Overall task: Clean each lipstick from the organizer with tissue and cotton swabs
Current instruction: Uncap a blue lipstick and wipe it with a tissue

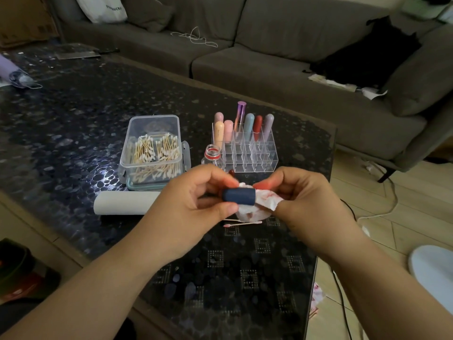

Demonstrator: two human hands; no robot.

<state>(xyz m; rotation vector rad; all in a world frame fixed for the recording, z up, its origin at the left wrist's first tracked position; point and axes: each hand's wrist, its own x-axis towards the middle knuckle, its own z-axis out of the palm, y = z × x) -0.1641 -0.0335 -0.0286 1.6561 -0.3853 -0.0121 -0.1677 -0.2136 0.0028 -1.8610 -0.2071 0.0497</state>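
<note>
My left hand grips a dark blue lipstick tube held sideways above the table. My right hand pinches a white tissue stained pink-red, pressed against the tube's right end. More of the tissue hangs below the tube. Behind stands the clear plastic organizer with several pastel and red lipsticks upright in its back rows. A clear box of cotton swabs sits to its left. Two used swabs lie on the table under my hands.
A small open bottle with a red neck ring stands beside the organizer. A white paper roll lies in front of the swab box. The dark glass table ends at the right; crumpled stained tissues lie on the floor there. A grey sofa is behind.
</note>
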